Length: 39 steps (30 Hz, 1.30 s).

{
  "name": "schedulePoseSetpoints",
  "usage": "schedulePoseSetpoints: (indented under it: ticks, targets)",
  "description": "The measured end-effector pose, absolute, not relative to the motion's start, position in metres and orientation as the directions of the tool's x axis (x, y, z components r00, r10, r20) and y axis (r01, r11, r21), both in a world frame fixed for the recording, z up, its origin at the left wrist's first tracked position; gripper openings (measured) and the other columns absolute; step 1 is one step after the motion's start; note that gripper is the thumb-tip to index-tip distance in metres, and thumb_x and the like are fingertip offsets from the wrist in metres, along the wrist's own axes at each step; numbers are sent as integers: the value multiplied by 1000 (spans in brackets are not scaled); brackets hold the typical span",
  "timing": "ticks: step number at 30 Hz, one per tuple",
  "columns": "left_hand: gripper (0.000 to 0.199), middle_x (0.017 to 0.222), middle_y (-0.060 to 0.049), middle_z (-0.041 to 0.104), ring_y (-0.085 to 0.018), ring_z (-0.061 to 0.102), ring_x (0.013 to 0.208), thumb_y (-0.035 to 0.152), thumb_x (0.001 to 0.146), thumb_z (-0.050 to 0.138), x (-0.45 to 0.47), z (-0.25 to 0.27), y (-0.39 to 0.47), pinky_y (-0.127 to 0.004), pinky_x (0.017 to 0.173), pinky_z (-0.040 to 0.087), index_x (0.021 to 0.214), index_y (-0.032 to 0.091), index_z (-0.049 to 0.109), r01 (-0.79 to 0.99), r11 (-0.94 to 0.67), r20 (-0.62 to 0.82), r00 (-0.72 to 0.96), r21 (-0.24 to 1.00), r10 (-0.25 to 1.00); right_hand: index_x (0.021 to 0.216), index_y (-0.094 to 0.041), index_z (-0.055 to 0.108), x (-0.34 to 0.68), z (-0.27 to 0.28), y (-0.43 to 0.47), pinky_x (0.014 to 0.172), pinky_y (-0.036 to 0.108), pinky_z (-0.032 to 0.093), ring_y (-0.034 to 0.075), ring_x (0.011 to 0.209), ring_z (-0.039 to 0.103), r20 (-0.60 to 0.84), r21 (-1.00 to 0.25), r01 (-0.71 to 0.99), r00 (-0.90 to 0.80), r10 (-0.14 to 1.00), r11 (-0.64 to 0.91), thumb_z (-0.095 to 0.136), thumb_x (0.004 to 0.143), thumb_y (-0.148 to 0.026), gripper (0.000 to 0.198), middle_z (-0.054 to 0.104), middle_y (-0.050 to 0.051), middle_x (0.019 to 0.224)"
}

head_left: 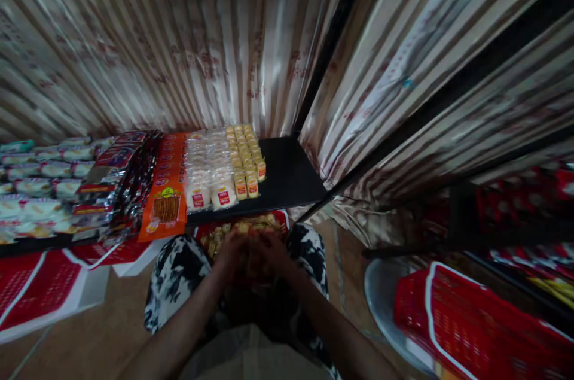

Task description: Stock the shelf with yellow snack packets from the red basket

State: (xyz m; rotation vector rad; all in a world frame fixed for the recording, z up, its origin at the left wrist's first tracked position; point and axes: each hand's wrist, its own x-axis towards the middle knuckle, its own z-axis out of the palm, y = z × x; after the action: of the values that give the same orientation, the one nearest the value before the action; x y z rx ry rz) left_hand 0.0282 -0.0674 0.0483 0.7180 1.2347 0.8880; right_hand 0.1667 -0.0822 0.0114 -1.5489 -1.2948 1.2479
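My left hand point(231, 253) and my right hand point(272, 249) are close together between my knees, fingers curled round small yellow snack packets point(244, 227). Beneath them is a red basket point(283, 219) with more yellow packets point(216, 240) in it; the fingers hide part of its contents. Just beyond, rows of matching yellow packets point(246, 155) with red labels stand on a black shelf point(287, 167). To their left are rows of white packets point(208, 173), then orange snack bags point(164, 212). Dim light blurs the finger details.
Dark shiny bags point(130, 179) and white wrapped packs point(42, 170) fill the shelf's left. Red baskets point(40, 290) are on the tiled floor at left. Another red basket point(470, 320) rests on a metal basin point(381, 290) at right. Black posts point(327, 45) front the striped curtain point(201, 39).
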Motion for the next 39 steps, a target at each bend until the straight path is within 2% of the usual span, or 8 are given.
schedulePoseSetpoints:
  ticks: [2,5,11,16,20,24,30,39]
  targets:
    - [23,85,-5,70,-18,66,77,25,63,64,31,53,-66,-27,72,51,85,18,64,-296,506,-480,161,810,862,89,-15,65,172,20,-81,78,35,52,21,83,64,-190,-965,177,30,981,-192,54,78,-49,37,70,6,86]
    - [40,91,-6,70,-19,65,80,24,55,72,34,62,-67,-29,75,50,93,17,63,-416,517,-469,219,748,856,100,-16,63,180,32,-77,79,36,52,21,84,65,-224,-974,25,56,973,-225,63,69,-47,43,69,5,91]
    - [48,95,-7,70,-20,65,85,31,52,78,34,76,-70,-28,73,47,96,17,65,-388,516,-486,180,764,855,108,-21,61,191,60,-62,72,30,52,16,75,64,-249,-957,-162,33,968,-241,71,61,-32,49,68,1,83]
    - [47,91,-6,70,-20,65,82,30,48,80,47,65,-69,-31,76,48,90,16,65,-432,441,-432,124,787,893,116,-24,55,185,65,-55,73,29,52,16,82,64,-174,-959,-254,196,965,-122,72,60,-31,59,66,1,92]
    - [44,91,-6,71,-22,65,84,33,50,78,68,62,-64,-32,79,49,89,19,64,-440,409,-393,132,799,910,105,-21,60,185,55,-56,71,32,54,19,76,65,-195,-965,-223,269,943,-135,71,62,-38,47,68,3,83]
    - [44,98,-7,70,-21,65,88,35,57,73,86,65,-55,-31,80,49,97,20,62,-399,395,-367,147,827,918,109,-22,58,197,53,-45,69,32,54,19,75,65,-143,-975,-207,333,932,-76,69,63,-35,50,68,3,82]
    - [24,74,-3,66,-17,62,72,31,58,70,104,50,-36,-30,72,48,75,18,61,-162,365,-383,-94,917,919,107,-22,58,227,51,9,68,30,54,17,75,63,-47,-995,-95,302,952,-19,67,63,-33,46,67,2,85]
    - [30,89,-5,66,-18,63,80,37,61,70,131,68,4,-29,67,51,83,17,62,-414,359,-393,4,836,920,119,-21,56,228,42,68,71,31,53,15,74,59,126,-965,251,225,966,68,58,74,-28,46,60,6,97]
